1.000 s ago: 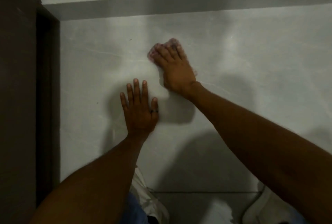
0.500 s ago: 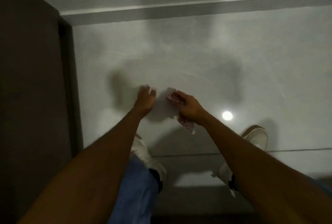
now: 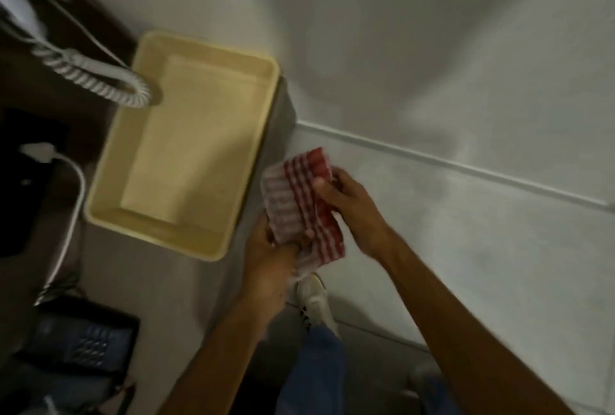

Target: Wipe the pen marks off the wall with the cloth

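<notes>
A red-and-white checked cloth is folded between both hands, in front of me and away from the wall. My left hand grips its lower end from below. My right hand holds its right edge, thumb on top. The pale wall fills the upper right of the view. No pen marks show on it in this blurred frame.
An empty cream tray sits on a grey counter to the left of the cloth. A coiled phone cord hangs over the tray's far corner. A dark telephone lies at lower left. My shoes and the tiled floor are below.
Both hands came off the wall and drew together. The view swung left and down to the counter and tray. The cloth, bunched in my right hand before, is now held by both.
</notes>
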A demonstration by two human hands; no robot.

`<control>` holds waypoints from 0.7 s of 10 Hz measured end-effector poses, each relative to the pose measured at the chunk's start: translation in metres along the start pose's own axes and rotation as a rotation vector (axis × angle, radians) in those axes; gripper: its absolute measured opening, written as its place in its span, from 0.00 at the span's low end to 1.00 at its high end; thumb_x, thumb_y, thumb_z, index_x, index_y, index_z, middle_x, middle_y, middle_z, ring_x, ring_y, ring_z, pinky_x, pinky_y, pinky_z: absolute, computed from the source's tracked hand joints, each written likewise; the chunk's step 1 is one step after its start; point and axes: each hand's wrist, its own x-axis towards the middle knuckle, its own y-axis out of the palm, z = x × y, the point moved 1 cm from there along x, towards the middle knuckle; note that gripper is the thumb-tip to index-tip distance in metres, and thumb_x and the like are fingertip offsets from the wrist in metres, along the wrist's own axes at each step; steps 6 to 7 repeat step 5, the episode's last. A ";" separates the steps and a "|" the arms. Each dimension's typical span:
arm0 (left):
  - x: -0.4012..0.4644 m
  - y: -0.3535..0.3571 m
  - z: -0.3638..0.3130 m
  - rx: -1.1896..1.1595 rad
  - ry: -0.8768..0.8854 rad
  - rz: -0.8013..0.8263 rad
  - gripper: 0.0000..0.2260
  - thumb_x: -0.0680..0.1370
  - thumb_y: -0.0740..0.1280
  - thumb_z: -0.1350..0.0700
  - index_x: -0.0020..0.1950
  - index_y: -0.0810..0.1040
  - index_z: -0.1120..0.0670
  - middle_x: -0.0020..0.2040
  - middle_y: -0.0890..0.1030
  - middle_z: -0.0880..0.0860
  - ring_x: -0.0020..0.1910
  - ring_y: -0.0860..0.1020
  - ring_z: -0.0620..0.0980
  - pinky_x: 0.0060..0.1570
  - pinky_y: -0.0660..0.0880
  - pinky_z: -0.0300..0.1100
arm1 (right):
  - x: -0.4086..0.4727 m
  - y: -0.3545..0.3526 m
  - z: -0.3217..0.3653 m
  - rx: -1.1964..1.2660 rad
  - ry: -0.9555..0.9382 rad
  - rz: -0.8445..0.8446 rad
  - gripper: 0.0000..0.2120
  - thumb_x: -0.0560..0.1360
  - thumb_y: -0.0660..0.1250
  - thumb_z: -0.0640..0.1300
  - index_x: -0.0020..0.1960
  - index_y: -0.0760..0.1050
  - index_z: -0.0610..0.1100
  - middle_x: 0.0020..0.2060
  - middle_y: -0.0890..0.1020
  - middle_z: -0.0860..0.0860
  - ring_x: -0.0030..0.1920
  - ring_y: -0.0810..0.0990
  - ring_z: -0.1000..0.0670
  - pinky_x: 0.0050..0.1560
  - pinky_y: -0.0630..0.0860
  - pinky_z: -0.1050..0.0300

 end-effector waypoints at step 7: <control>0.150 -0.105 -0.149 1.014 0.357 -0.055 0.39 0.76 0.74 0.54 0.85 0.64 0.58 0.81 0.69 0.65 0.80 0.69 0.67 0.74 0.73 0.59 | 0.144 0.125 0.127 -1.530 -0.212 -0.288 0.19 0.78 0.68 0.49 0.65 0.80 0.40 0.68 0.77 0.40 0.70 0.72 0.36 0.73 0.68 0.43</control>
